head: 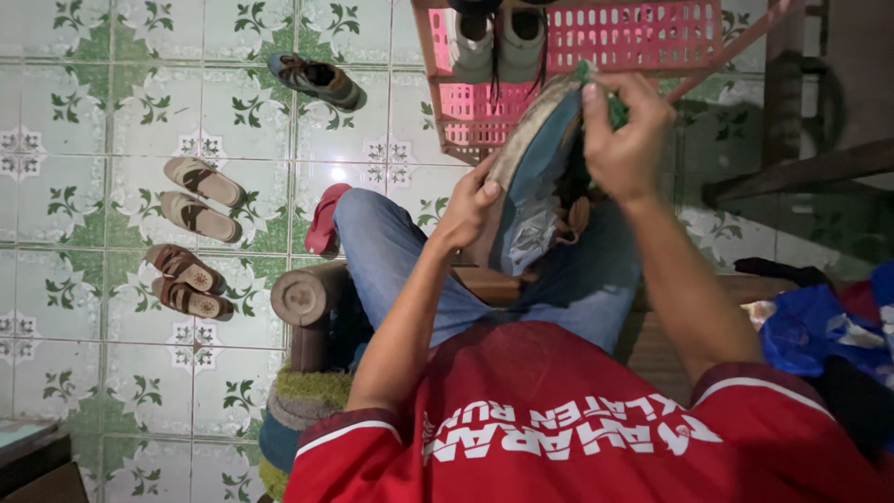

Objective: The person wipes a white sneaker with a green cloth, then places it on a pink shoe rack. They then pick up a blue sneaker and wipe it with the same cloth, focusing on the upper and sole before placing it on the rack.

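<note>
while the left hand point(470, 210) grips the shoe point(531, 182), the right hand point(624, 130) pinches a green cloth point(615, 107) closed.

Blue plastic bag point(810, 331): crumpled, glossy, at the right edge beside the seated person's arm.
Labels, signs, screens: none visible.

Floor point(140, 84): glossy square tiles, pale green and white, leaf and floral motifs; one bright light reflection near centre; wooden bench point(303, 298) with round end beneath the seated person; pink slatted plastic rack point(643, 37) at top; dark wooden furniture point(801, 168) at right; lighting dim.
</note>
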